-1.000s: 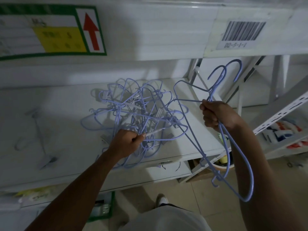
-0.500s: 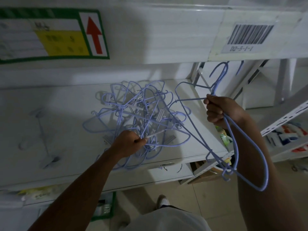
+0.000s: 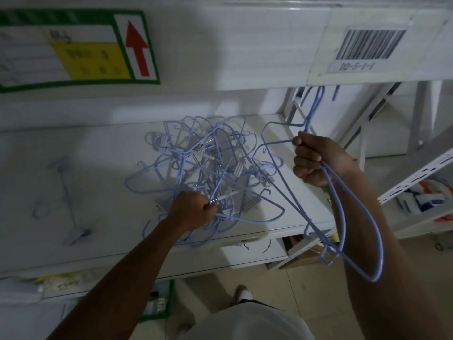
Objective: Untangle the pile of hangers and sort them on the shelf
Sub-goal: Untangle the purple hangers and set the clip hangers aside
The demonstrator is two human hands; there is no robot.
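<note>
A tangled pile of light-blue wire hangers (image 3: 208, 168), some with clips, lies on the white shelf (image 3: 98, 168). My left hand (image 3: 193, 211) is closed on a wire at the pile's near edge. My right hand (image 3: 316, 160) grips a bundle of separated blue hangers (image 3: 343, 217) by their necks, right of the pile. Their hooks point up under the upper shelf, partly hidden by its edge, and their bodies hang down past the shelf's front edge along my forearm.
A single grey clip hanger (image 3: 66, 197) lies at the left of the shelf. Above is an upper shelf front with a green label with red arrow (image 3: 73, 47) and a barcode tag (image 3: 367, 47). A slanted rack upright (image 3: 416, 175) stands right.
My right hand has lifted the held hangers a little, so their hooks now reach under the upper shelf's edge. My left hand stays closed on the pile.
</note>
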